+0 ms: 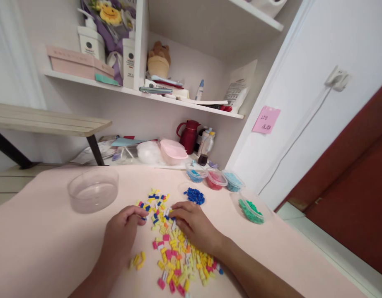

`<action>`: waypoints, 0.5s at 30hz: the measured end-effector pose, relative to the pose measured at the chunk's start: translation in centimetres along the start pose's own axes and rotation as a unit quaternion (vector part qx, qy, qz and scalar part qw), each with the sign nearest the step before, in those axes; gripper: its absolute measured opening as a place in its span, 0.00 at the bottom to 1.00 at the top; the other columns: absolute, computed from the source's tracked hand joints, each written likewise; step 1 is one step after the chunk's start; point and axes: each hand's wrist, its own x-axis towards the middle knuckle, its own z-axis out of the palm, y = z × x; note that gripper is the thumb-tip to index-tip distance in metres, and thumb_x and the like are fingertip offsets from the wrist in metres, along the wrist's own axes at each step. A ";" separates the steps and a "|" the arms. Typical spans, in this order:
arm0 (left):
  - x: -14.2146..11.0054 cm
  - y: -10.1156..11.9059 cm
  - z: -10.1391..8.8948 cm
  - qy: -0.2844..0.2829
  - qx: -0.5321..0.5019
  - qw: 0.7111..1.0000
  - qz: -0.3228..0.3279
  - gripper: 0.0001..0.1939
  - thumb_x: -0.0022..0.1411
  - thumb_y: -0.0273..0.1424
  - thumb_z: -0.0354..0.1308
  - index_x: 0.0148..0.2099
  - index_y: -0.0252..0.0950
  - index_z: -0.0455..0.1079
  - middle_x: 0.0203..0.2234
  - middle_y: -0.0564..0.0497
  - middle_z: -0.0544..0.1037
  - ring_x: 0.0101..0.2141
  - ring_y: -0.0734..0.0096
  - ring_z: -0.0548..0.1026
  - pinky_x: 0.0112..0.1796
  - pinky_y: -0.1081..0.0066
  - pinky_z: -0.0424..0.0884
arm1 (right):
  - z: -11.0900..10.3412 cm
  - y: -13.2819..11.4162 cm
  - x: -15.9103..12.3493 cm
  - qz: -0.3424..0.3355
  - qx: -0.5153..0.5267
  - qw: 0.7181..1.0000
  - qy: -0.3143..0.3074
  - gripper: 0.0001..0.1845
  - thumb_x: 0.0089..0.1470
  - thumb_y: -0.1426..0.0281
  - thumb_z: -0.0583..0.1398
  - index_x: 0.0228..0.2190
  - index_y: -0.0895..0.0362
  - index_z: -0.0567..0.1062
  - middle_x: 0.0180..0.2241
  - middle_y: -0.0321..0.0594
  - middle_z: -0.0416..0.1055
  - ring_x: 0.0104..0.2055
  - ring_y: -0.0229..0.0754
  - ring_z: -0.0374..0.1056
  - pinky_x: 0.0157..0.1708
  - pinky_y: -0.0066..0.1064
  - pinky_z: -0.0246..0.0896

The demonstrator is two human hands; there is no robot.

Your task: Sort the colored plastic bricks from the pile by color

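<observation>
Small plastic building blocks (pixel 178 244) in yellow, pink, blue, white and orange lie in a loose spread on the pale pink tabletop. At the left edge of this spread is my left hand (pixel 124 225), thumb and fingers pinched together with a small blue block (pixel 144 219) at their tips. My right hand (pixel 194 225) reaches over the blocks from the right, palm down. Its fingers are apart and touch blue and white pieces; the palm hides some of the blocks. A pile of dark blue blocks (pixel 194 196) sits in a shallow clear dish just beyond the right hand.
A clear round container (pixel 93 194) stands at the left. Small clear tubs hold blue (pixel 195 176), red (pixel 216 180), light blue (pixel 233 182) and green (pixel 252 212) pieces at the right. Behind are a pink box (pixel 173 151), a dark red jug (pixel 189 136) and bottles under a shelf.
</observation>
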 end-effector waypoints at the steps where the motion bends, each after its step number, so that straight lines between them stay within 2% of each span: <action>1: 0.0 0.0 0.0 0.001 -0.001 1.000 0.000 0.12 0.47 0.34 0.49 0.29 0.40 0.74 0.21 0.52 0.79 0.33 0.59 0.78 0.38 0.66 0.68 | 0.0 0.1 0.0 0.003 0.001 1.000 0.002 0.17 0.57 0.78 0.57 0.45 0.49 0.75 0.49 0.40 0.71 0.51 0.45 0.66 0.53 0.41 0.59; 4: 0.0 0.0 0.1 0.005 -0.001 1.000 0.002 0.12 0.47 0.34 0.49 0.29 0.40 0.73 0.21 0.52 0.79 0.32 0.60 0.77 0.37 0.67 0.68 | 0.0 0.4 0.1 0.006 0.006 1.000 0.011 0.15 0.55 0.79 0.59 0.41 0.50 0.76 0.46 0.40 0.73 0.49 0.45 0.67 0.52 0.40 0.60; 10: -0.1 0.1 0.0 0.000 0.007 1.000 0.003 0.12 0.48 0.33 0.49 0.29 0.40 0.74 0.21 0.52 0.79 0.32 0.60 0.77 0.37 0.67 0.68 | 0.1 0.6 0.2 0.004 0.016 1.000 0.015 0.16 0.56 0.79 0.58 0.43 0.50 0.77 0.45 0.40 0.74 0.47 0.44 0.69 0.50 0.39 0.60; 15: 0.0 0.1 0.0 -0.003 0.008 1.000 0.000 0.12 0.48 0.34 0.49 0.29 0.40 0.74 0.22 0.52 0.79 0.34 0.59 0.78 0.37 0.67 0.68 | 0.0 1.0 0.3 0.009 0.043 0.999 0.018 0.15 0.54 0.79 0.59 0.40 0.50 0.78 0.44 0.39 0.75 0.45 0.43 0.70 0.50 0.38 0.61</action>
